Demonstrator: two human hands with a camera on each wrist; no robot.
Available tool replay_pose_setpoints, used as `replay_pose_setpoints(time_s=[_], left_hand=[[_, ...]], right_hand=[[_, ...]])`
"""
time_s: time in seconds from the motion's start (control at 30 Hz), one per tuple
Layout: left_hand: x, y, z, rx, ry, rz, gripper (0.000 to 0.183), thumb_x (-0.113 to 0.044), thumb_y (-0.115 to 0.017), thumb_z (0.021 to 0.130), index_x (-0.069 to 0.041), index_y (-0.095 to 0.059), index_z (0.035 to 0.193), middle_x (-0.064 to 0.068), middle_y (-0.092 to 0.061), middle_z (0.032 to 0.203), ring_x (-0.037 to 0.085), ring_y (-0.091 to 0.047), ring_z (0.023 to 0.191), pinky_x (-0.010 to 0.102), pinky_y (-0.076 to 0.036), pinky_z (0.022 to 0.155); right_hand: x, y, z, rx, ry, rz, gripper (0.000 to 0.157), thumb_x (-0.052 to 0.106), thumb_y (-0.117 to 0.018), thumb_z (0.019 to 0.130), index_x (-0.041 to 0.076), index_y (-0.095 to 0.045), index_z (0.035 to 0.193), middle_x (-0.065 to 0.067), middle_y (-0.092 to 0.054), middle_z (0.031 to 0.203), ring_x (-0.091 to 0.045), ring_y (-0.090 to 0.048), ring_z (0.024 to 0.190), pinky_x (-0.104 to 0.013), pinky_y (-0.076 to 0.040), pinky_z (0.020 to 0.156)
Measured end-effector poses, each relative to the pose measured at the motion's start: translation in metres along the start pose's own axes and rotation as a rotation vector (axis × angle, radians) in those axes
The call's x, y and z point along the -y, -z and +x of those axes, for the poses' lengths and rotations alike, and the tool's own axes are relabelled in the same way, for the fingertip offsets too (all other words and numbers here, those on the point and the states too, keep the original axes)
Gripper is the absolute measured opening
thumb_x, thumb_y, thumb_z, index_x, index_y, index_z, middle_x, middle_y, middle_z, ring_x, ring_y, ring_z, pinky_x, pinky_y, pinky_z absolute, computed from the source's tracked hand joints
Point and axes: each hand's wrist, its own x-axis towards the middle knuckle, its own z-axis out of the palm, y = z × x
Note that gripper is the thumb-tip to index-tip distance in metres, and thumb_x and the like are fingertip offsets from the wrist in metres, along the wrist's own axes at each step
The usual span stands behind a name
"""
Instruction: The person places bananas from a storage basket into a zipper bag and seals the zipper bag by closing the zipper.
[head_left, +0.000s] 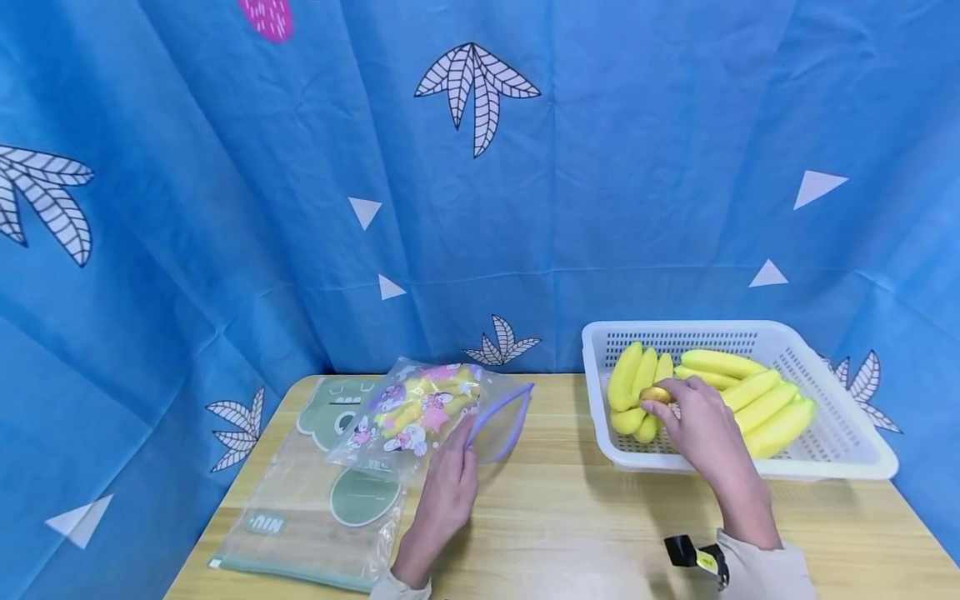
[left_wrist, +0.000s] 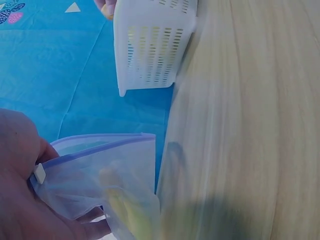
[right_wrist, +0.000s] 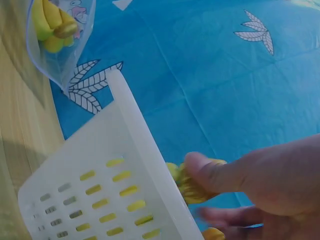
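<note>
A blue fabric curtain with white leaf prints (head_left: 645,167) backs a pale wood-grain tabletop (head_left: 555,517), bare at front centre. A white perforated plastic basket (head_left: 832,472) stands near the right edge. Along the left edge lies a clear, flat plastic bag with green shapes (head_left: 300,492); its label reads "NIU". Partly over it, a clear cartoon-printed bag with a purple-rimmed mouth (head_left: 420,417) holds yellow bananas (right_wrist: 52,22); its small lettering is illegible. In the basket, a yellow banana bunch (head_left: 772,408) lies right of another, golden-stemmed bunch (head_left: 624,383). The left hand (head_left: 447,483) pinches the printed bag beside its gaping mouth; the right hand's (head_left: 705,433) fingers clamp the golden stem.
</note>
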Motion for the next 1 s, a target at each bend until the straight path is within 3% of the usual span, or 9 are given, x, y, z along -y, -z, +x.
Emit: replay_pose_setpoints(time_s=[0.13,0.23,0.4,0.53,0.7,0.8,0.93,1.0], left_hand=[[-0.002,0.001,0.0,-0.015,0.01,0.007,0.045,0.004,-0.046,0.1,0.01,-0.051,0.143,0.029,-0.054,0.144,0.045,-0.052,0.133,0.054,-0.042,0.111],[-0.003,0.003,0.0,-0.026,0.027,0.017,0.045,0.003,-0.046,0.1,0.01,-0.05,0.144,0.028,-0.054,0.144,0.043,-0.052,0.133,0.053,-0.043,0.111],[-0.006,0.005,0.001,-0.066,0.047,0.043,0.045,0.001,-0.047,0.1,0.008,-0.051,0.144,0.025,-0.057,0.143,0.041,-0.055,0.13,0.053,-0.046,0.108],[-0.009,0.007,0.002,-0.092,0.055,0.049,0.043,0.0,-0.047,0.101,0.007,-0.053,0.143,0.024,-0.058,0.142,0.04,-0.057,0.129,0.052,-0.046,0.108],[-0.013,0.008,0.004,-0.113,0.074,0.039,0.042,-0.001,-0.047,0.102,0.007,-0.054,0.143,0.024,-0.059,0.141,0.04,-0.056,0.13,0.053,-0.045,0.108],[-0.016,0.01,0.005,-0.125,0.089,0.023,0.042,-0.001,-0.046,0.103,0.006,-0.053,0.143,0.023,-0.058,0.143,0.04,-0.055,0.132,0.053,-0.043,0.11],[-0.022,0.015,0.007,-0.13,0.134,0.001,0.042,-0.002,-0.045,0.103,0.003,-0.054,0.144,0.022,-0.058,0.143,0.04,-0.054,0.133,0.054,-0.043,0.111],[-0.024,0.018,0.007,-0.125,0.162,-0.011,0.042,-0.004,-0.044,0.104,0.001,-0.055,0.145,0.021,-0.059,0.142,0.04,-0.055,0.132,0.055,-0.044,0.11]], right_hand=[[0.004,0.0,0.0,-0.029,-0.007,0.008,0.036,0.026,-0.066,0.101,-0.001,-0.065,0.124,-0.006,-0.051,0.068,-0.023,-0.049,0.06,-0.038,-0.039,0.053],[0.008,0.002,0.0,0.003,0.005,0.03,0.029,0.025,-0.06,0.105,0.004,-0.062,0.124,0.002,-0.052,0.06,-0.014,-0.047,0.052,-0.033,-0.036,0.05],[0.012,0.008,-0.004,0.013,0.031,0.058,0.019,0.016,-0.06,0.104,0.006,-0.061,0.121,-0.002,-0.068,0.076,-0.015,-0.058,0.064,-0.035,-0.045,0.057],[0.011,0.011,-0.004,-0.002,0.014,0.086,0.023,0.021,-0.063,0.103,0.006,-0.063,0.121,-0.005,-0.068,0.084,-0.018,-0.061,0.069,-0.038,-0.048,0.062],[0.01,0.013,-0.005,0.03,-0.036,0.129,0.035,0.037,-0.05,0.108,0.008,-0.058,0.125,0.001,-0.058,0.064,-0.015,-0.059,0.056,-0.035,-0.045,0.059],[0.01,0.016,-0.005,0.068,-0.046,0.161,0.03,0.034,-0.049,0.109,0.01,-0.055,0.125,0.001,-0.055,0.06,-0.015,-0.056,0.052,-0.034,-0.045,0.057],[0.01,0.02,-0.007,0.125,-0.033,0.197,0.025,0.021,-0.055,0.107,0.007,-0.055,0.128,-0.006,-0.067,0.077,-0.013,-0.062,0.059,-0.033,-0.05,0.055],[0.008,0.021,-0.007,0.113,-0.026,0.17,0.029,0.022,-0.059,0.105,0.005,-0.056,0.129,-0.007,-0.07,0.085,-0.012,-0.064,0.064,-0.033,-0.051,0.056]])
